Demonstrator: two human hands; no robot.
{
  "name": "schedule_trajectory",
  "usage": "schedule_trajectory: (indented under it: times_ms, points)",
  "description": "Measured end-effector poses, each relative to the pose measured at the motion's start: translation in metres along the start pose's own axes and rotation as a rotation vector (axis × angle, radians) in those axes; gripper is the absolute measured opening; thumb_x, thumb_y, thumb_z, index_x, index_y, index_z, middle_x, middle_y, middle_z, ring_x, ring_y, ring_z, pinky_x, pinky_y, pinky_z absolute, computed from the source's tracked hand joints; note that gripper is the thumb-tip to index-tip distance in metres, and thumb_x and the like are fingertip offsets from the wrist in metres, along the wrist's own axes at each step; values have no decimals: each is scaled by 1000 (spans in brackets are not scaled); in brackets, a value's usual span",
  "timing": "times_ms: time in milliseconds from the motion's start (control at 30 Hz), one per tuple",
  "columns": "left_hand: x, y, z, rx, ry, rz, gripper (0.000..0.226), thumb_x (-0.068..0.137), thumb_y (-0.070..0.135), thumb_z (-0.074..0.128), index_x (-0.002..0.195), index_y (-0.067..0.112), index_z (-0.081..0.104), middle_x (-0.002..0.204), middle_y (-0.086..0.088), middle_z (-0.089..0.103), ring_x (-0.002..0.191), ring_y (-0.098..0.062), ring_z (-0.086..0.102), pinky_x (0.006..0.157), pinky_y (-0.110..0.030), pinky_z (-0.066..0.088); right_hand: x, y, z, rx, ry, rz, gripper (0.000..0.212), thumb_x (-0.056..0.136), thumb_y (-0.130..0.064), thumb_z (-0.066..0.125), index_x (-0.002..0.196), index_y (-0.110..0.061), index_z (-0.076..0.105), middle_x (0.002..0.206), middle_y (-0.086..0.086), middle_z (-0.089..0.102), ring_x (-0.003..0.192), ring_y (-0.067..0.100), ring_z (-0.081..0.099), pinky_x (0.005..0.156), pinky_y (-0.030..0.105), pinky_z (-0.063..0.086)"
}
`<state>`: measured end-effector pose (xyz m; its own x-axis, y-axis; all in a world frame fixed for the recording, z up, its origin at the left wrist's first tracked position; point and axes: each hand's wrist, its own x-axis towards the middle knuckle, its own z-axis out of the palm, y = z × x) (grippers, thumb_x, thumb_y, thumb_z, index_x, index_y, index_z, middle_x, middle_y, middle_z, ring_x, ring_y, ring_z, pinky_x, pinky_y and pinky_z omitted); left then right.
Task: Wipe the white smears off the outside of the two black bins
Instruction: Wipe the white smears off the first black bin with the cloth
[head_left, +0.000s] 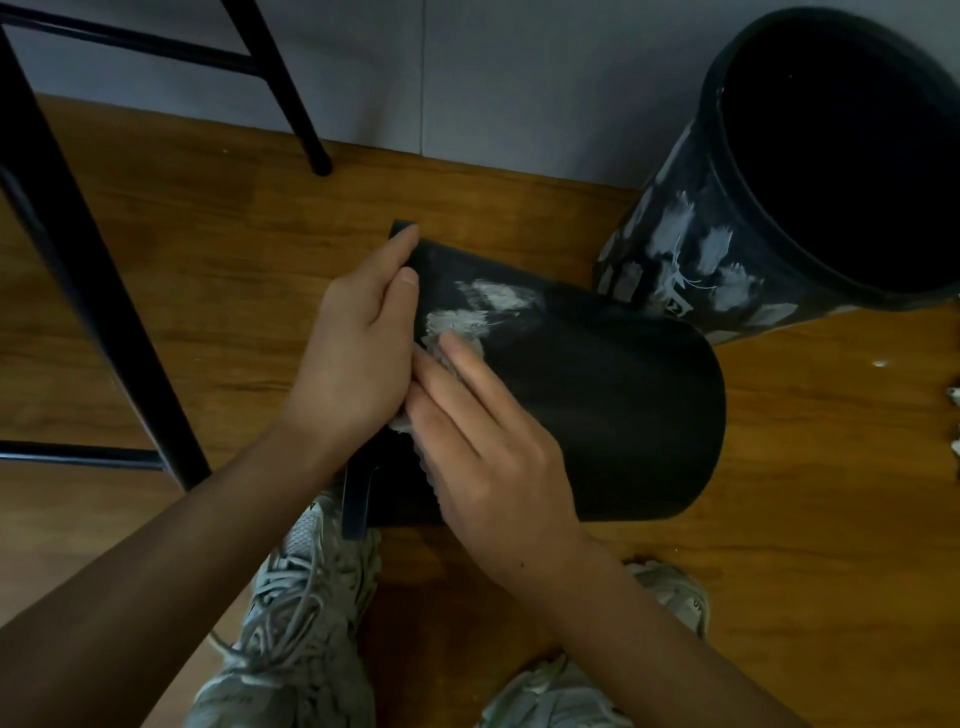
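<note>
Head-camera footage is being taken from above, looking down on a wooden floor (182, 249) with plank grain. A black bin (613, 415) is being held on its side near the middle of the floor, its flat base turned to the right and its rim to the left. The left hand (358, 353) is being curled over the rim end, the thumb and forefinger gripping the edge of the smooth black plastic, the forearm reaching in from the lower left corner. The right hand (488, 457) is being laid flat on the bin's curved wall, fingers stretched toward the upper left, pressing a pale crumpled cloth (447, 358) that is mostly hidden beneath them. Just beyond the fingertips, chalky white smears (478, 312) are being shown streaked on the wall near the rim.

A second black bin (810, 171) is being seen tilted at the upper right, against the grey wall (467, 78), its open mouth facing the camera and its outside blotched with many white patches; it is touching the first bin or lying just beside it. No writing can be read on either bin. Grey laced sneakers (306, 587) are being seen at the lower edge, and black metal furniture legs (93, 270) at the left.
</note>
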<state>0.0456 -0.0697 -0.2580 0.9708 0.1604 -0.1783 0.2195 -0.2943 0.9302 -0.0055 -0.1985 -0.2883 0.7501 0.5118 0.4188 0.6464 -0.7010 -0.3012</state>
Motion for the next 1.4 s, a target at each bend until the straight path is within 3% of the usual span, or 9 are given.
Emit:
schedule_trajectory:
  times_ms: [133, 300, 400, 533, 633, 867, 1133, 1300, 1400]
  points:
    - [1, -1, 0, 6, 1, -3, 41, 104, 16, 34, 145, 14, 38, 131, 14, 45, 113, 12, 45, 92, 2, 34, -20, 19, -10, -9, -10, 19, 30, 99, -6, 54, 128, 2, 58, 136, 16, 56, 136, 27, 44, 114, 37, 35]
    - [3, 0, 2, -4, 6, -15, 41, 104, 18, 34, 145, 16, 39, 116, 26, 45, 92, 31, 43, 82, 7, 32, -29, 26, -14, -42, 90, 172, 28, 102, -7, 44, 121, 4, 63, 131, 17, 60, 132, 30, 47, 115, 37, 34]
    - [2, -1, 1, -35, 10, -13, 40, 104, 15, 34, 144, 14, 40, 113, 28, 49, 96, 29, 46, 82, 3, 36, -10, 8, -3, 13, 55, 95, 27, 99, -4, 50, 121, 4, 63, 130, 17, 61, 133, 30, 47, 114, 37, 35]
    - [4, -2, -2, -73, -2, -11, 41, 104, 16, 33, 145, 16, 39, 131, 15, 49, 117, 11, 47, 99, -8, 39, 2, 1, 4, 21, 11, -14, 27, 102, -9, 49, 122, 2, 64, 133, 17, 59, 134, 29, 46, 112, 38, 37]
    - [3, -3, -2, -64, -6, -1, 41, 104, 16, 33, 145, 15, 39, 128, 18, 47, 110, 19, 47, 91, -1, 38, -7, 8, 0, 4, 10, -6, 29, 100, -8, 53, 127, 0, 60, 137, 15, 56, 136, 27, 44, 112, 37, 38]
    - [-4, -4, 0, -33, -5, 27, 42, 104, 18, 34, 146, 16, 38, 102, 30, 52, 93, 25, 50, 75, 2, 37, -33, 42, -19, -40, 92, 218, 32, 104, -13, 41, 125, 4, 59, 134, 17, 56, 136, 28, 44, 115, 37, 35]
    - [-32, -7, 2, 29, 14, 66, 43, 103, 17, 35, 147, 16, 34, 93, 39, 51, 94, 24, 51, 75, 2, 38, -26, 67, -34, -72, 131, 511, 36, 99, -15, 44, 127, 1, 60, 130, 12, 61, 130, 21, 49, 112, 13, 25]
    - [-47, -16, 3, 71, 64, 89, 45, 103, 18, 35, 147, 18, 30, 74, 49, 49, 72, 24, 49, 65, 1, 38, -15, 73, -35, -66, 116, 514, 36, 99, -15, 44, 126, 0, 61, 130, 11, 62, 129, 21, 50, 111, 11, 23]
    - [-45, -12, -1, 88, 78, 84, 45, 103, 14, 35, 147, 15, 29, 88, 57, 46, 86, 33, 45, 72, 6, 36, -9, 72, -31, -67, 114, 490, 36, 99, -16, 44, 128, 0, 59, 132, 10, 60, 132, 21, 47, 111, 19, 28]
